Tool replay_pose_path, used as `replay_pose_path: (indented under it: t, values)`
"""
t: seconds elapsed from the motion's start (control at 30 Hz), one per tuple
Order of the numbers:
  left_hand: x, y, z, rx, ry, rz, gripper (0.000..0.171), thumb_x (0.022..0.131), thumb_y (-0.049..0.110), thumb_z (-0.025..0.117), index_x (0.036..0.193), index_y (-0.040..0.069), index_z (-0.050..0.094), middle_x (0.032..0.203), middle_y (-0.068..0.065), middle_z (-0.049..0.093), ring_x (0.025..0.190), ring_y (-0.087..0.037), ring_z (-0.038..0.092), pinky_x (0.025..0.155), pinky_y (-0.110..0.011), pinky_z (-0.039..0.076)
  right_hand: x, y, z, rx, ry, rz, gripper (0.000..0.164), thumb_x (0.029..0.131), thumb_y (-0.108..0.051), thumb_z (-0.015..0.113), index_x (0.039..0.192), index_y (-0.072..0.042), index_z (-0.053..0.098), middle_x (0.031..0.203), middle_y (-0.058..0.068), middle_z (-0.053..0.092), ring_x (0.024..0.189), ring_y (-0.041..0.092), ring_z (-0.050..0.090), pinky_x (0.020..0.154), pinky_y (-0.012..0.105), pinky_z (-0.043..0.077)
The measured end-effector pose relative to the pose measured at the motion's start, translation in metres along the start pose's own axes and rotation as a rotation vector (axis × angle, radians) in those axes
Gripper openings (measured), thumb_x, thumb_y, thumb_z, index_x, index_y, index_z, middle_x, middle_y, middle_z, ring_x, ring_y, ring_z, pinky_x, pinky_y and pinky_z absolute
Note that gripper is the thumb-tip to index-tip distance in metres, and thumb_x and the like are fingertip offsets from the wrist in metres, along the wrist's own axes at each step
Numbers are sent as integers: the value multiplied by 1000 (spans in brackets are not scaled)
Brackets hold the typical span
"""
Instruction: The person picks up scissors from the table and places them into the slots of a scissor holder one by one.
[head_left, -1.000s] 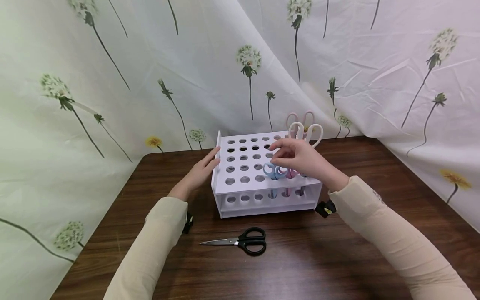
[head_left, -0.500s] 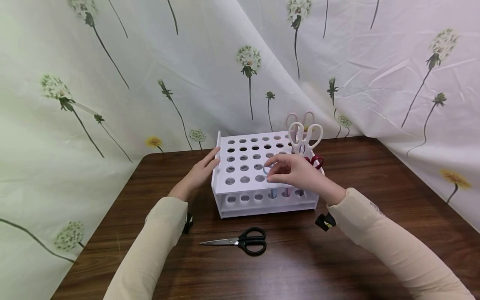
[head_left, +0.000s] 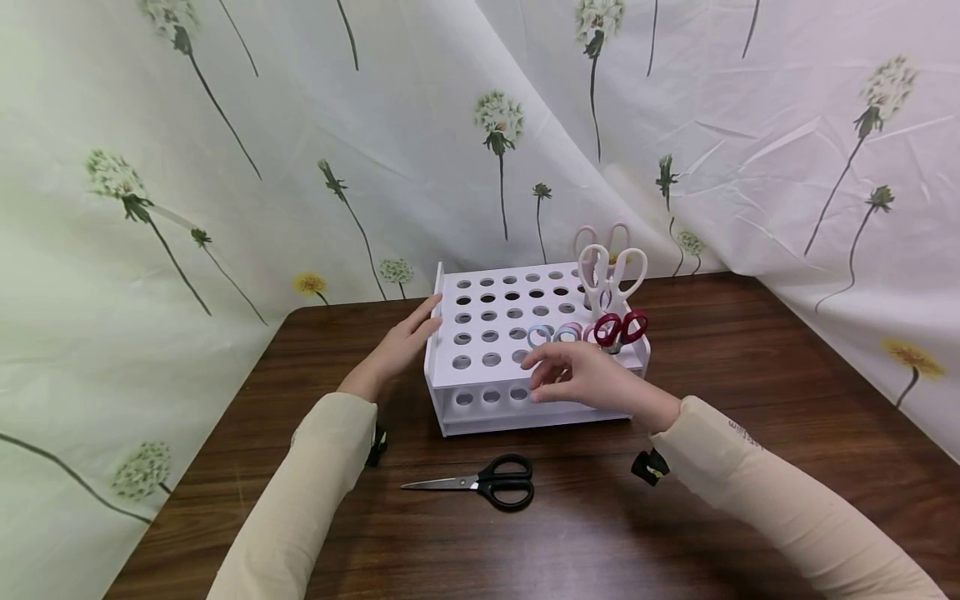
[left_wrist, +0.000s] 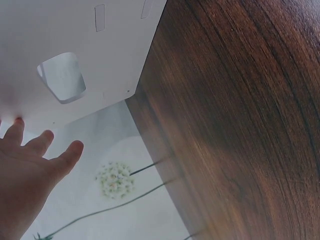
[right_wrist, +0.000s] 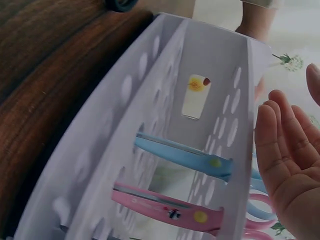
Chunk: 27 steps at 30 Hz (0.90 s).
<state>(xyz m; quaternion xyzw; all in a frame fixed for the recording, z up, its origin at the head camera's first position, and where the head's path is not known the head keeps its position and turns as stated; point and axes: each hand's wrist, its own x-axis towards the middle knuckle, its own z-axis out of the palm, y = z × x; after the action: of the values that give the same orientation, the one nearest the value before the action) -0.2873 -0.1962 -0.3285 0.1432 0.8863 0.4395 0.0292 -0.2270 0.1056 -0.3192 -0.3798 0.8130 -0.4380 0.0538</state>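
A white rack (head_left: pixel 476 377) with rows of round holes stands on the table. My left hand (head_left: pixel 396 348) rests against its left side panel, fingers extended. My right hand (head_left: pixel 581 375) hovers at the rack's front edge, fingers loosely bent, holding nothing. Blue scissors (right_wrist: pixel 192 157) and pink scissors (right_wrist: pixel 170 212) stand handles up in the front right holes, partly hidden behind the right hand in the head view. Beside them are red-handled scissors (head_left: pixel 617 333), with white scissors (head_left: pixel 600 296) and pale pink scissors (head_left: pixel 586 227) behind.
Black-handled scissors (head_left: pixel 495 483) lie on the table in front of the rack, blades pointing left. The dark wooden table (head_left: pixel 300 517) ends at a flower-printed curtain (head_left: pixel 420 150) behind and at both sides.
My right hand has moved down and slightly toward me from above the scissors to the rack's front edge, uncovering the red and blue handles. The left hand stays put.
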Motion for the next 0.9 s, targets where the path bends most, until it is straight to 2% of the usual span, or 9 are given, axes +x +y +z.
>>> replay_pose_path:
  t: [0.37, 0.53, 0.73, 0.9]
  values:
    - [2, -6, 1, 29, 16, 4, 57, 96, 50, 35, 148, 30, 20, 151, -3, 18, 135, -28, 18, 104, -50, 19, -5, 6, 9, -10, -37, 3, 31, 80, -19, 74, 106, -9, 61, 85, -5, 66, 81, 10, 61, 73, 30, 50]
    - [4, -7, 1, 15, 10, -4, 56, 97, 47, 36, 148, 30, 20, 151, -3, 18, 135, -29, 18, 104, -50, 18, -6, 6, 12, 10, -47, -7, 31, 80, -16, 73, 107, -7, 62, 86, -2, 67, 81, 11, 62, 73, 30, 50]
    - [5, -6, -1, -5, -7, -17, 54, 99, 38, 37, 149, 23, 19, 151, -7, 15, 135, -31, 15, 104, -52, 17, -8, 8, 19, 34, -58, -27, 30, 81, -15, 72, 108, -7, 63, 88, 2, 67, 80, 11, 61, 73, 32, 50]
    - [5, -7, 0, -5, -3, -13, 55, 99, 42, 36, 148, 27, 19, 151, -5, 15, 136, -30, 15, 104, -51, 17, -10, 14, 26, 51, -70, -15, 31, 81, -16, 73, 108, -4, 63, 87, -1, 66, 80, 11, 61, 73, 34, 49]
